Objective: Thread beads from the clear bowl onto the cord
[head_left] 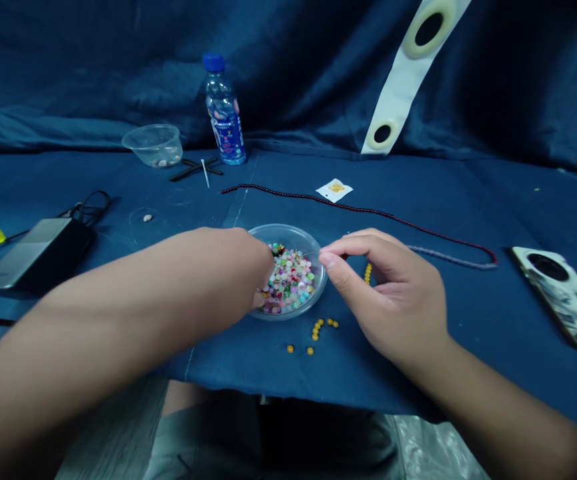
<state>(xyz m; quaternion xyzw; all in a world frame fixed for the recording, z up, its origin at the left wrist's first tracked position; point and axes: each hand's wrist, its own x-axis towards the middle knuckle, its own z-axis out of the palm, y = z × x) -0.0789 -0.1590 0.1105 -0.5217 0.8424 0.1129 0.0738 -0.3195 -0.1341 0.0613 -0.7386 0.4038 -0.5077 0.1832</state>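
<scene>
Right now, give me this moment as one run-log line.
left hand: over colored beads in clear dish | right hand: fingertips beside dish rim | nearby: loose amber beads on blue cloth

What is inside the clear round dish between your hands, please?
The clear dish holds many multicoloured beads; the part under the left hand is covered and cannot be seen.
</scene>
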